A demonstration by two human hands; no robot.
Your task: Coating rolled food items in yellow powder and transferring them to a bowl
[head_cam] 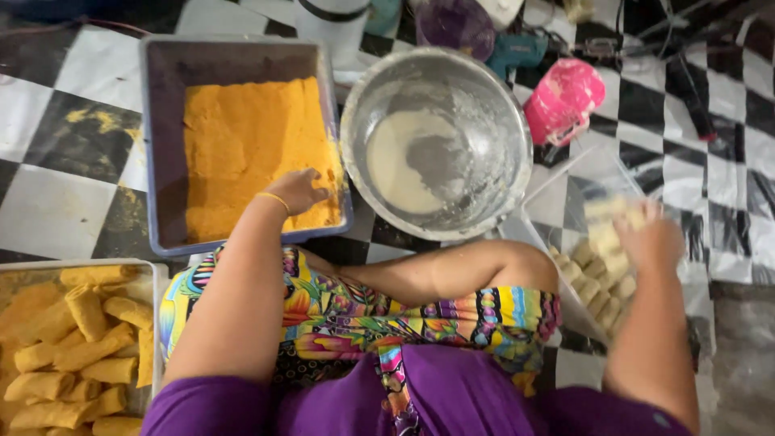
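In grainy orange crumbs (242, 145), left hand (297, 190) rests, seemingly cupped.

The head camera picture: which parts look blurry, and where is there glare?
Head view: the right hand and the pale roll it holds are smeared by motion; the left hand in the orange crumbs is sharper; soft glare lies on the metal bowl rim.

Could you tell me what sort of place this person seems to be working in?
Probably a home kitchen floor used for food preparation: the person sits on black-and-white checkered tiles, with a tray of orange breadcrumbs, a metal bowl of pale batter and a tray of breaded rolls around them.
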